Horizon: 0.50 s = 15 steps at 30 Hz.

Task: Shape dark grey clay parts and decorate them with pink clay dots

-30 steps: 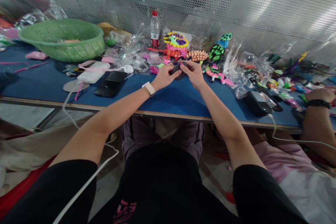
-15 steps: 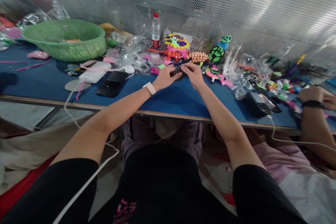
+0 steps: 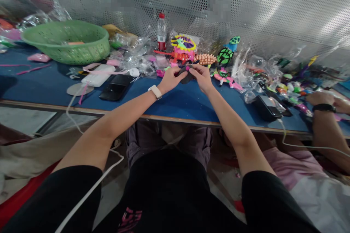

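A small dark grey piece (image 3: pixel 187 77), which looks like soft modelling clay, is held up over the blue table between my two hands. A round pink dot (image 3: pixel 187 68) shows at its upper edge. From the left, my left hand (image 3: pixel 170 80) pinches it between thumb and fingers. My right hand (image 3: pixel 202 78) grips its other side, thumb and fingertips pressed to it. Just behind my hands stand colourful clay figures: a red one (image 3: pixel 180 57) with a yellow and purple frill (image 3: pixel 183 43), and an orange spiky piece (image 3: pixel 205 59).
A green basket (image 3: pixel 68 54) stands at the left, near a white power bank (image 3: pixel 100 75) with a cable and a black phone (image 3: pixel 116 87). Behind are a red-capped bottle (image 3: pixel 162 34) and plastic bags (image 3: pixel 136 52). On the right are a black box (image 3: pixel 266 108) and another person's hand (image 3: pixel 321 99).
The grey piece has turned in my fingers, and a pink dot now shows on it. A dark blue shape behind my hands no longer shows. Both hands keep their hold.
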Available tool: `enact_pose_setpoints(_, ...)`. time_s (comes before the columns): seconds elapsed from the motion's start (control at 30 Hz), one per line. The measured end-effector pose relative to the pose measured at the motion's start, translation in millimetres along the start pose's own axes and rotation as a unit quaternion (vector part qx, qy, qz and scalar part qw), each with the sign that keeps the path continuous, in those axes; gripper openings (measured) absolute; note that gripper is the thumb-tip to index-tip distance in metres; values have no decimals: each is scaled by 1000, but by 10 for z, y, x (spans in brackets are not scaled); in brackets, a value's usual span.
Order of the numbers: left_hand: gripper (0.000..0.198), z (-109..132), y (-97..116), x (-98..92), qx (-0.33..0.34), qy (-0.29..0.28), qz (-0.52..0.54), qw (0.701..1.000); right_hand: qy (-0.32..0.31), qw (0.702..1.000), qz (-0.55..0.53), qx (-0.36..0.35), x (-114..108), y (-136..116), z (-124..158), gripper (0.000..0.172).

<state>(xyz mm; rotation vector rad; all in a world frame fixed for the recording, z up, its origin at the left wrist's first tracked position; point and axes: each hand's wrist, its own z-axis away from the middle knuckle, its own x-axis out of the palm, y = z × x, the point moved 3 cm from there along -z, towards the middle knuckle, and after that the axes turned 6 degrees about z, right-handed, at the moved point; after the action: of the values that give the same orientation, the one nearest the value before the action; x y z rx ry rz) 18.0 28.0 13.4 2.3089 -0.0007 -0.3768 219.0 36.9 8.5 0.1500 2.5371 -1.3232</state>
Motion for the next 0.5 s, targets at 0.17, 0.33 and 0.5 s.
enact_pose_setpoints(0.17,37,-14,71,-68,-1,34,13,999,19,1000,0,-2,14,-62,15,65)
enact_pose_setpoints(0.33,37,-10,121,-82,-9,23,-4,1000,25,1000,-1,-12,20,-113,30,68)
enact_pose_setpoints(0.5,38,-14,86,-68,-9,25,-12,1000,15,999,30,-16,15,-126,25,66)
